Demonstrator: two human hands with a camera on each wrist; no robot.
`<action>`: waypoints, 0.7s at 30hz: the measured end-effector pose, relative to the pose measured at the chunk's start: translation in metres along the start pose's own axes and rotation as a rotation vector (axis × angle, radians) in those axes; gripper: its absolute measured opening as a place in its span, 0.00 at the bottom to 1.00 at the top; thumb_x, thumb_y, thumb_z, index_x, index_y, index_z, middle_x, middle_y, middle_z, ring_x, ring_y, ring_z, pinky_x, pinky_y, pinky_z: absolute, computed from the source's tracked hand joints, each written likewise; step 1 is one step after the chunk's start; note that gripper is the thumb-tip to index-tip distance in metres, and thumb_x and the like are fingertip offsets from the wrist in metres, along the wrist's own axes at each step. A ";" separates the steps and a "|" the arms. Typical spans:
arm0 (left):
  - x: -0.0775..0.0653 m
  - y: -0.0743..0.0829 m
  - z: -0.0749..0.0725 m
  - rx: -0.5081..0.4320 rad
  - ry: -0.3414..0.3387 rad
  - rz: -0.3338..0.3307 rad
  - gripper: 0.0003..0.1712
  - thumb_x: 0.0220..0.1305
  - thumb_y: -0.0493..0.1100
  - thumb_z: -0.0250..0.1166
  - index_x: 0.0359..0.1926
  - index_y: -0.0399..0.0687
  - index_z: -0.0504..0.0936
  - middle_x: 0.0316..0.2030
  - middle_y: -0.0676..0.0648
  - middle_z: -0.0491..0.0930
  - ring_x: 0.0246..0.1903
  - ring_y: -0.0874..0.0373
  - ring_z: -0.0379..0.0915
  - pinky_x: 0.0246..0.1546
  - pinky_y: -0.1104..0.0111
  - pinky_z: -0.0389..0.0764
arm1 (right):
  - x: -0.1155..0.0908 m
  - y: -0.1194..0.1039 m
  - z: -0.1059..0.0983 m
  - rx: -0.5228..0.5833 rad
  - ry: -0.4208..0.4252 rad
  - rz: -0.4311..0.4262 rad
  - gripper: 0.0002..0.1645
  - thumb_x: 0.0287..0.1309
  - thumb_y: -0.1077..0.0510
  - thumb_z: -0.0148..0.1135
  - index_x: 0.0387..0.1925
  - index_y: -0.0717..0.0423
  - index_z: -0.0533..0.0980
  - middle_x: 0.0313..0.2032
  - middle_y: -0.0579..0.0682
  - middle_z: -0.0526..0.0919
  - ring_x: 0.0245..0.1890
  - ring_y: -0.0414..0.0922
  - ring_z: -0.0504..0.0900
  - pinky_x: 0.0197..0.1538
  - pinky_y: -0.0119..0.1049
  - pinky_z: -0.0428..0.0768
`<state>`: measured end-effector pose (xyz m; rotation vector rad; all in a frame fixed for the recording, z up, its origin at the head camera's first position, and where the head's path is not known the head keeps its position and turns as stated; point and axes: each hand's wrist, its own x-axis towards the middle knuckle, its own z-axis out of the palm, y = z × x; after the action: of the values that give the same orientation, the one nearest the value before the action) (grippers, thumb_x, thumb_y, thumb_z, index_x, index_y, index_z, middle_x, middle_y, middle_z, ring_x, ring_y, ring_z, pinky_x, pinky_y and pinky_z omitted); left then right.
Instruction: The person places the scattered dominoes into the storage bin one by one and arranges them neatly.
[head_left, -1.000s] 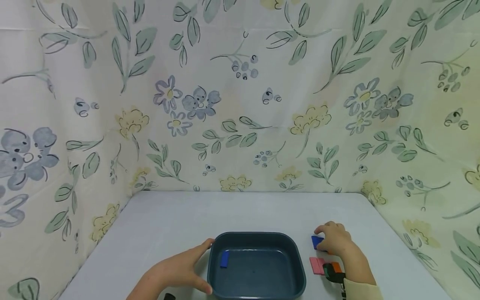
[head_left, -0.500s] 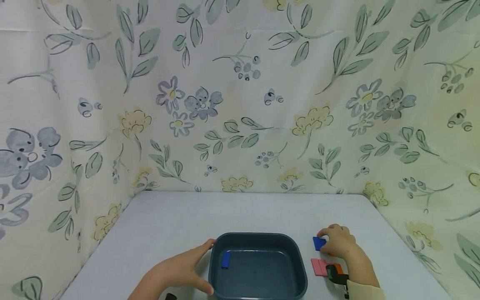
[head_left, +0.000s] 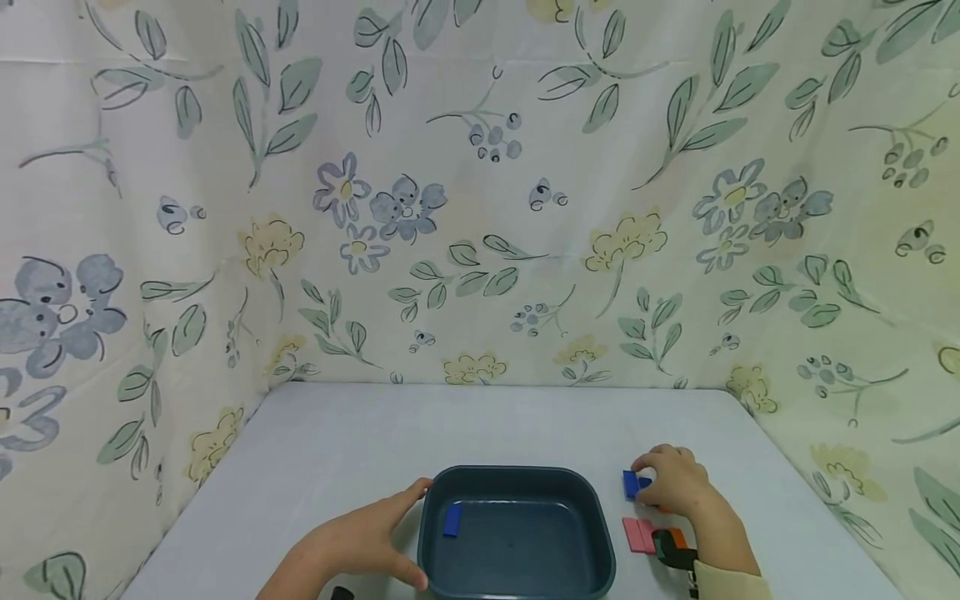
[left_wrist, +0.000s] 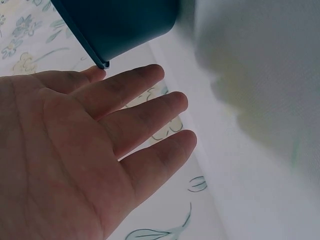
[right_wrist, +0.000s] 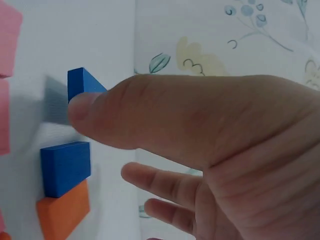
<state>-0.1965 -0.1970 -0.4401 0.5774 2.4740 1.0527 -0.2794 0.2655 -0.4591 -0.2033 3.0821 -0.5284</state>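
My right hand [head_left: 675, 482] pinches a blue block [right_wrist: 76, 82] between thumb and fingers, at the right of the table; its fingertips behind the block are hidden in the right wrist view. A second blue block [right_wrist: 65, 169] lies just beside it, against an orange block [right_wrist: 65, 212]. My left hand [head_left: 367, 537] is spread along the left side of a dark teal tray [head_left: 517, 472], thumb and forefinger at its rim. In the left wrist view its other fingers [left_wrist: 145, 120] extend straight, holding nothing. Inside the tray, near the left wall, lies another blue block [head_left: 452, 519].
Two pink blocks [head_left: 638, 535] lie between the tray and my right wrist, with an orange block [head_left: 677, 537] partly behind the dark wrist strap [head_left: 672, 550]. A floral cloth [head_left: 480, 208] rises behind the white table [head_left: 480, 421].
The pinched blue block has come away to the left of the one beside it, so a gap shows between them. My left hand and the tray stay in place.
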 end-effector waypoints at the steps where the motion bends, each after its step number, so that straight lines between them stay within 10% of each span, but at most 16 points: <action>1: 0.000 0.000 0.000 0.002 -0.001 -0.001 0.72 0.40 0.56 0.84 0.79 0.47 0.50 0.76 0.41 0.54 0.73 0.38 0.51 0.65 0.35 0.60 | 0.000 -0.001 -0.002 0.002 -0.001 -0.009 0.19 0.44 0.57 0.78 0.42 0.52 0.85 0.52 0.64 0.77 0.55 0.68 0.67 0.51 0.69 0.69; 21: 0.001 0.000 0.001 -0.016 0.001 0.002 0.72 0.41 0.56 0.84 0.80 0.46 0.49 0.76 0.40 0.53 0.73 0.38 0.50 0.65 0.35 0.59 | -0.022 -0.041 -0.041 0.145 0.056 -0.154 0.23 0.47 0.50 0.80 0.45 0.51 0.84 0.49 0.52 0.80 0.57 0.60 0.70 0.55 0.65 0.75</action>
<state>-0.1968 -0.1963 -0.4409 0.5748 2.4640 1.0734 -0.2538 0.2438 -0.4069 -0.4329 3.0810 -0.7719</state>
